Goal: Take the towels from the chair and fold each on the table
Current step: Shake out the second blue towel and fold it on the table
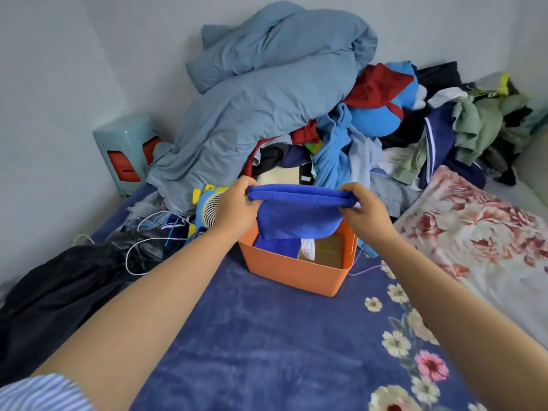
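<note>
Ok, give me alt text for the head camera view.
Two hands, left and right, hold a blue towel by its top edge above an orange bin on a dark blue floral blanket. Piled clothes lie behind.

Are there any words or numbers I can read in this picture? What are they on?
None can be read.
The white tag on the blue towel, hanging into the orange basket: faint marks, too small and blurred.
The dark clothes at the back right: a green-yellow print, too blurred.
The left hand and right hand hold the towel; nothing written there.
</note>
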The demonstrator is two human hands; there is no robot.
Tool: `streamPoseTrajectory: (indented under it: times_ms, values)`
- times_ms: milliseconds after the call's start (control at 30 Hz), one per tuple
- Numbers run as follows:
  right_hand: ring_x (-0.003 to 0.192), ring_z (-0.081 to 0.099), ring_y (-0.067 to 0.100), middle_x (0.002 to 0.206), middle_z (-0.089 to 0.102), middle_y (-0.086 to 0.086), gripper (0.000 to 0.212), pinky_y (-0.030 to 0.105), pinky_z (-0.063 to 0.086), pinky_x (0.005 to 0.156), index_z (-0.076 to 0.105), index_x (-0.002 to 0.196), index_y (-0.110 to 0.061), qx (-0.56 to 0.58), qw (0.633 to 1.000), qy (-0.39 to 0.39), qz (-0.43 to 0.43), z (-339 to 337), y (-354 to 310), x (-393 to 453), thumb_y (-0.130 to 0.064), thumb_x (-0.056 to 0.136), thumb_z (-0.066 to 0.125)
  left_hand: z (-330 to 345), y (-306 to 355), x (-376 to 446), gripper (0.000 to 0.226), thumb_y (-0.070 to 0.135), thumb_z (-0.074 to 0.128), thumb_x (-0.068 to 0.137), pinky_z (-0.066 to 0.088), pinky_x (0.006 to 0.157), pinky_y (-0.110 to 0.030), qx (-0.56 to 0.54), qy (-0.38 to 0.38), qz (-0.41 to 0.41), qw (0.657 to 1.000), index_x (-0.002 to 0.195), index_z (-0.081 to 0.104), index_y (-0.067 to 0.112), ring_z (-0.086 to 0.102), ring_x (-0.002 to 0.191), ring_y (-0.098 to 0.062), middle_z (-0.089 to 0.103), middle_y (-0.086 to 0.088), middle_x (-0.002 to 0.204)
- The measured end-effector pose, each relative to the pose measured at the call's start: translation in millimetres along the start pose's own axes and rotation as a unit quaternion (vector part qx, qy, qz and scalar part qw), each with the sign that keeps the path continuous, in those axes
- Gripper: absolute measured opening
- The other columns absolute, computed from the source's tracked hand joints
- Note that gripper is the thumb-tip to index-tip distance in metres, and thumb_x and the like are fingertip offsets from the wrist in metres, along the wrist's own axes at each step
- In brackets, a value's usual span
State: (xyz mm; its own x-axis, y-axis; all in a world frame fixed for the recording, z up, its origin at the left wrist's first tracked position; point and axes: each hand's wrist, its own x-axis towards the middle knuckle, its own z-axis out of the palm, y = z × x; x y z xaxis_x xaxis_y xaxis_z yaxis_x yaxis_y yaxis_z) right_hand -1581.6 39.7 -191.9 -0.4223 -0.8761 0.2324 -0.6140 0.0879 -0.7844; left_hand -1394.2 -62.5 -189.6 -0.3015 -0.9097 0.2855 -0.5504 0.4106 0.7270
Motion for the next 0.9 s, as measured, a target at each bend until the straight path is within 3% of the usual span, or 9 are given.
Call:
streamPoseTrajectory:
  times_ms: [133, 233, 400, 467, 533, 633, 700, 800, 900]
  values:
    - [0.075, 0.042, 0.020, 0.082, 0.049, 0.004, 0.027, 0.014, 0.034, 0.055, 0.056, 0.105, -0.005, 0.014, 0.999, 0.019, 0.034, 16.3, 33.5, 44.0, 0.009, 0.085, 0.044, 40.2, -18.6, 50.5, 0.020, 0.005, 0.058, 0.087, 0.033, 0.056, -0.019, -0.072, -0.025, -0.039, 0.996, 0.107, 0.060, 0.002, 0.051, 0.079, -0.016, 0.058, -0.003, 0.090]
    - [0.069, 0.041, 0.022, 0.077, 0.048, 0.004, 0.028, 0.010, 0.036, 0.050, 0.055, 0.108, -0.008, 0.019, 0.995, 0.019, 0.092, 33.1, 67.9, 73.2, 0.006, 0.087, 0.043, 79.9, -42.4, 85.0, 0.026, 0.000, 0.057, 0.086, 0.041, 0.056, -0.006, -0.134, -0.077, -0.102, 0.983, 0.112, 0.060, 0.002, 0.052, 0.071, -0.010, 0.057, -0.002, 0.092]
    - [0.113, 0.042, 0.017, 0.129, 0.039, 0.000, 0.055, 0.024, 0.034, 0.089, 0.021, 0.144, -0.016, 0.031, 0.981, -0.023, 0.189, 67.5, 130.0, 111.4, 0.001, 0.094, 0.036, 154.2, -94.2, 117.3, 0.019, 0.013, 0.051, 0.094, 0.041, 0.072, -0.015, -0.162, -0.180, -0.167, 0.956, 0.112, 0.053, 0.020, 0.053, 0.085, -0.013, 0.055, 0.008, 0.086]
    - [0.121, 0.042, 0.023, 0.144, 0.035, 0.007, 0.060, 0.024, 0.036, 0.085, 0.009, 0.147, -0.018, 0.020, 0.971, -0.040, 0.233, 82.2, 158.8, 122.9, -0.002, 0.095, 0.035, 183.7, -114.0, 123.7, 0.026, 0.018, 0.044, 0.098, 0.035, 0.077, -0.019, -0.152, -0.221, -0.178, 0.947, 0.124, 0.046, 0.020, 0.047, 0.092, -0.011, 0.053, 0.006, 0.095]
    - [0.113, 0.048, 0.030, 0.142, 0.038, 0.016, 0.060, 0.025, 0.035, 0.077, 0.008, 0.147, -0.017, -0.004, 0.955, -0.046, 0.291, 98.5, 187.8, 134.3, -0.004, 0.096, 0.036, 215.3, -131.8, 130.0, 0.033, 0.023, 0.038, 0.100, 0.030, 0.078, -0.019, -0.112, -0.259, -0.186, 0.941, 0.132, 0.040, 0.018, 0.044, 0.093, -0.010, 0.052, 0.002, 0.104]
    - [0.106, 0.051, 0.039, 0.126, 0.048, 0.029, 0.051, 0.040, 0.039, 0.080, 0.017, 0.143, -0.005, -0.062, 0.923, -0.067, 0.373, 119.8, 223.8, 149.4, -0.004, 0.095, 0.038, 263.1, -157.2, 137.0, 0.036, 0.026, 0.034, 0.101, 0.032, 0.058, -0.025, -0.051, -0.300, -0.202, 0.931, 0.134, 0.036, 0.013, 0.043, 0.066, -0.010, 0.049, 0.004, 0.078]
    - [0.107, 0.052, 0.042, 0.116, 0.052, 0.031, 0.038, 0.043, 0.041, 0.084, 0.028, 0.130, 0.003, -0.105, 0.905, -0.067, 0.407, 130.1, 245.6, 159.7, -0.003, 0.094, 0.039, 294.8, -171.7, 142.6, 0.039, 0.027, 0.031, 0.102, 0.032, 0.056, -0.026, -0.020, -0.322, -0.208, 0.923, 0.137, 0.031, 0.012, 0.038, 0.059, -0.006, 0.041, 0.005, 0.071]
    - [0.107, 0.054, 0.031, 0.120, 0.051, 0.023, 0.032, 0.033, 0.041, 0.088, 0.032, 0.126, 0.007, -0.130, 0.879, -0.076, 0.452, 146.4, 276.2, 174.5, 0.001, 0.094, 0.036, 333.3, -182.2, 152.2, 0.044, 0.030, 0.028, 0.102, 0.034, 0.064, -0.031, 0.020, -0.365, -0.216, 0.906, 0.143, 0.024, 0.015, 0.046, 0.070, -0.016, 0.049, -0.003, 0.086]
    - [0.066, 0.039, 0.009, 0.128, 0.047, 0.021, 0.039, 0.013, 0.031, 0.058, 0.035, 0.131, 0.002, -0.125, 0.880, -0.056, 0.456, 164.2, 305.5, 184.9, -0.001, 0.092, 0.040, 370.8, -194.0, 159.9, 0.044, 0.030, 0.030, 0.102, 0.036, 0.073, -0.033, 0.048, -0.371, -0.228, 0.899, 0.142, 0.025, 0.014, 0.054, 0.104, -0.033, 0.055, -0.017, 0.118]
